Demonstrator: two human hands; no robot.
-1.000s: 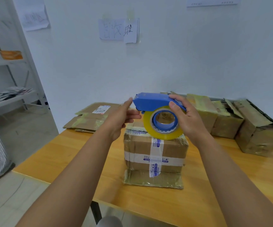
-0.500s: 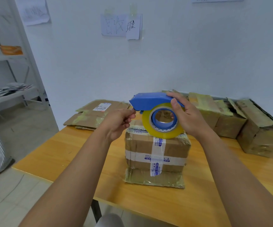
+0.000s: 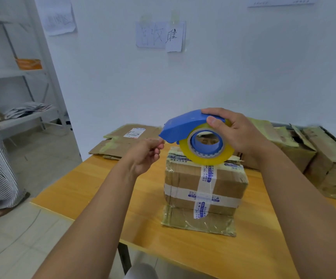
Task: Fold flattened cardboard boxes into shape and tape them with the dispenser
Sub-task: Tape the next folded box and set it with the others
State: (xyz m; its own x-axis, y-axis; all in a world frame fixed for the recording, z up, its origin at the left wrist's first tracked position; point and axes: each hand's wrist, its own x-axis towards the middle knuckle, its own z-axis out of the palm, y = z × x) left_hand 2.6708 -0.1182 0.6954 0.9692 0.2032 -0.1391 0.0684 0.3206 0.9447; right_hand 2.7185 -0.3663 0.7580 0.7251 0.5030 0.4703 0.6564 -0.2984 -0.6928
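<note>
Right hand (image 3: pixel 237 133) grips the blue plastic tape dispenser with its yellow roll (image 3: pixel 199 137) above the brown cardboard box (image 3: pixel 204 188) on the wooden table (image 3: pixel 94 190). Left hand (image 3: pixel 146 155) pinches at the dispenser's nose, probably the tape end. Taping looks barely begun; flattened cardboard (image 3: pixel 120 140) waits behind.

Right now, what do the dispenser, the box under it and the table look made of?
Dispenser: smooth blue shell, likely moulded plastic, faint sheen; it carries a glossy yellowish tape roll. Box: brown matte cardboard, creased, wrapped in shiny clear film and printed white tape. Table: orange-tan top with faint grain, wood or wood-look laminate.
</note>
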